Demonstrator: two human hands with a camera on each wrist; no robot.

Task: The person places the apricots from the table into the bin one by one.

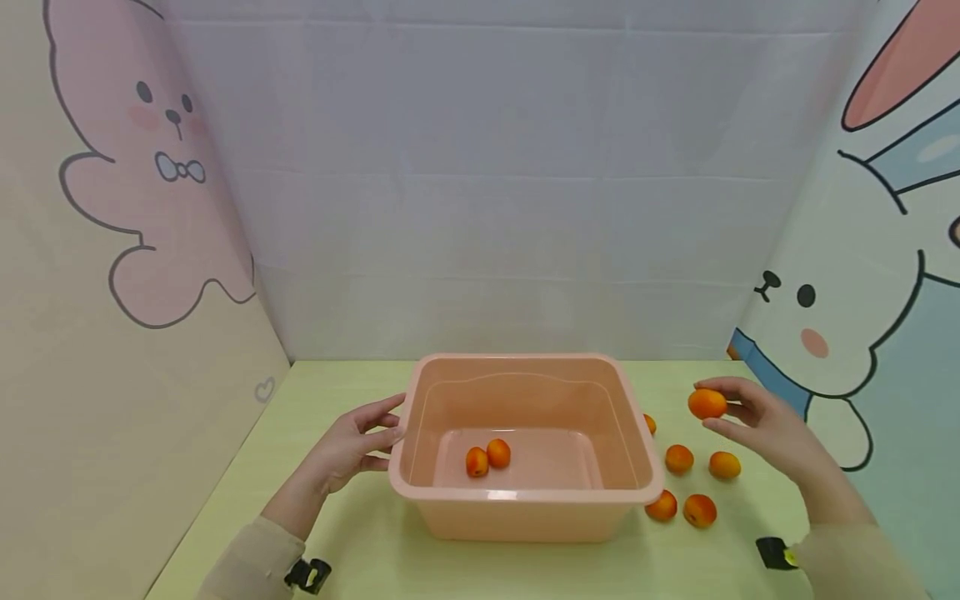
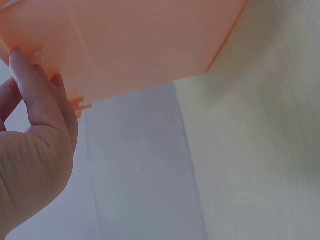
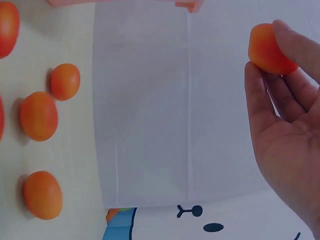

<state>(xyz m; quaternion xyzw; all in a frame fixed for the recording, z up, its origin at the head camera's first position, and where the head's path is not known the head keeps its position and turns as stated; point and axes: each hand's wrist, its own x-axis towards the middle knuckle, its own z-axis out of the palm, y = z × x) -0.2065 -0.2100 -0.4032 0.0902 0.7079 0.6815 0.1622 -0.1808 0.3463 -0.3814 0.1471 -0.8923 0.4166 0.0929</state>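
A pink plastic basin (image 1: 525, 518) stands in the middle of the table, with two small oval orange-red fruits (image 1: 498, 453) on its floor. At the basin's left side, my left hand (image 1: 352, 440) holds the rim; in the left wrist view its fingers (image 2: 37, 95) reach up against the outer wall below the edge. To the right of the basin and above the table, my right hand (image 1: 765, 421) pinches an orange fruit (image 1: 707, 404) between thumb and fingertips. In the right wrist view this fruit (image 3: 270, 49) is plainly apart from the others.
Several more orange fruits (image 1: 700, 511) lie on the pale yellow-green table (image 1: 360, 550) right of the basin, one partly hidden behind its rim. A white back sheet (image 1: 480, 192) and side panels with cartoon animals (image 1: 832, 333) enclose the table.
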